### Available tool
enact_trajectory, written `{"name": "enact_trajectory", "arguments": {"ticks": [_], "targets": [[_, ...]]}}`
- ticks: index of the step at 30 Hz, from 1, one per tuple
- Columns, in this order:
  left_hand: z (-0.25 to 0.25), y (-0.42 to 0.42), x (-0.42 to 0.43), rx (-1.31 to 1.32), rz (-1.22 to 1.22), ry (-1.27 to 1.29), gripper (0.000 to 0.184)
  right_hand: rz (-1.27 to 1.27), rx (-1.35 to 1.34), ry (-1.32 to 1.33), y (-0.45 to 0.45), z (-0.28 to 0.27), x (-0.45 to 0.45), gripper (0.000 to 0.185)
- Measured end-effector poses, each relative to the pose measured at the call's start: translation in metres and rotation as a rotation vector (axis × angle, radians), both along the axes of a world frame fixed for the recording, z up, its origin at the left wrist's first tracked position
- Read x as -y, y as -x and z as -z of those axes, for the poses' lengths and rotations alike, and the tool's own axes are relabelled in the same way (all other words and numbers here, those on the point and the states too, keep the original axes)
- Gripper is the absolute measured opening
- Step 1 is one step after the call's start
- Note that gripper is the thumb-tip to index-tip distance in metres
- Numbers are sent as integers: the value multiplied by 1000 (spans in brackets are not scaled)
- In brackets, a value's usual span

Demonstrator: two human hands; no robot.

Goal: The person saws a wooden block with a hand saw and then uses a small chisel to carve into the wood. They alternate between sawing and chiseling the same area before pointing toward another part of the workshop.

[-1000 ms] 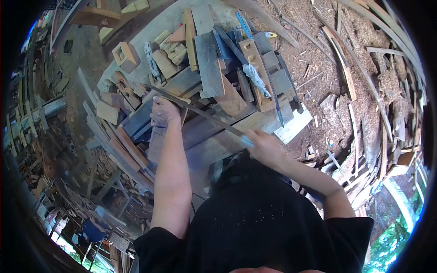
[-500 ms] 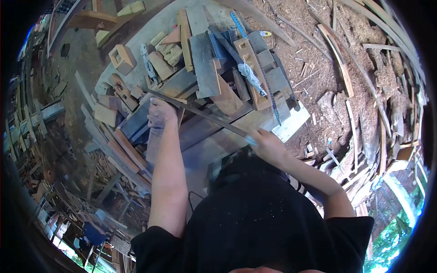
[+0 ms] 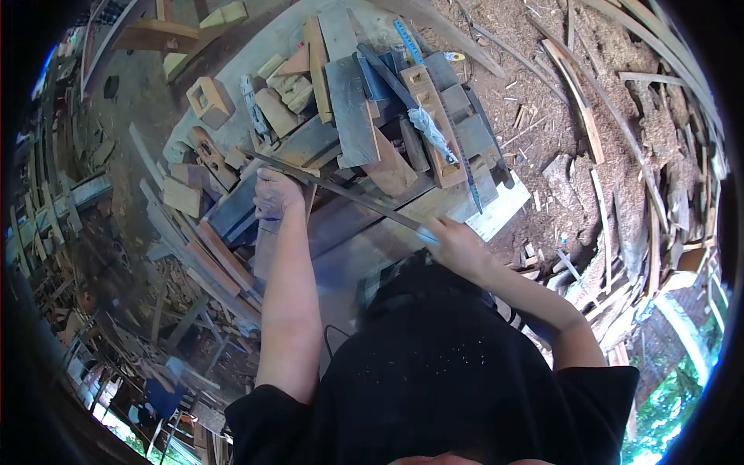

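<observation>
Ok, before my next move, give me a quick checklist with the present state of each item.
1. Right hand closed on the long thin tool at its light-blue end: ok.
2. Left hand well clear of the tool: not ok, it sits right beside the far part.
3. Left hand's hold on the work: cannot tell, the fingers are partly hidden.
4. Space beyond the tool clear: not ok, a grey board lies close by.
5. Blue handle apart from the tool: ok.

Daylight glares through the foliage point(image 3: 668, 415) at lower right, haze softens the middle, and fisheye distortion bends the dark-rimmed edges.
</observation>
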State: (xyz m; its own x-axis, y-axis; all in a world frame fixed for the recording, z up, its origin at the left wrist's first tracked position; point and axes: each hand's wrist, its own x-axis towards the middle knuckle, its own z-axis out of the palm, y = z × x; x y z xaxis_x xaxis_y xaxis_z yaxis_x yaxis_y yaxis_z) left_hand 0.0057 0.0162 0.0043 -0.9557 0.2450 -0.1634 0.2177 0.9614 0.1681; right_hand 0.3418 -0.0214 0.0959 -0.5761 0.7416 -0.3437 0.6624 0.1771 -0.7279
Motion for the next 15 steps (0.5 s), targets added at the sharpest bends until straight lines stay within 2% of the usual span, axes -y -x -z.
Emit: {"name": "enact_trajectory", "arguments": {"ticks": [4,6,8,10,12,15], "targets": [[2,-1,2,-60,15,-12,59,-85,41,11,14,8,-21,22],[6,0,2,-60,36,-6,58,-99,-92,-12,82,38,-40,24],[12,7,1,-67,25,-4,58,-88,-56,-106,129,58,-46,25],[23,10,11,-45,10,14,58,-101,-25,-62,116,44,-40,26],[32,16,10,-57,24,-79,57,-79,-32,-70,86,21,-37,30],[1,-1,0,-92,32,36,57,-41,-19,-12,-7,8,-3,37]]}}
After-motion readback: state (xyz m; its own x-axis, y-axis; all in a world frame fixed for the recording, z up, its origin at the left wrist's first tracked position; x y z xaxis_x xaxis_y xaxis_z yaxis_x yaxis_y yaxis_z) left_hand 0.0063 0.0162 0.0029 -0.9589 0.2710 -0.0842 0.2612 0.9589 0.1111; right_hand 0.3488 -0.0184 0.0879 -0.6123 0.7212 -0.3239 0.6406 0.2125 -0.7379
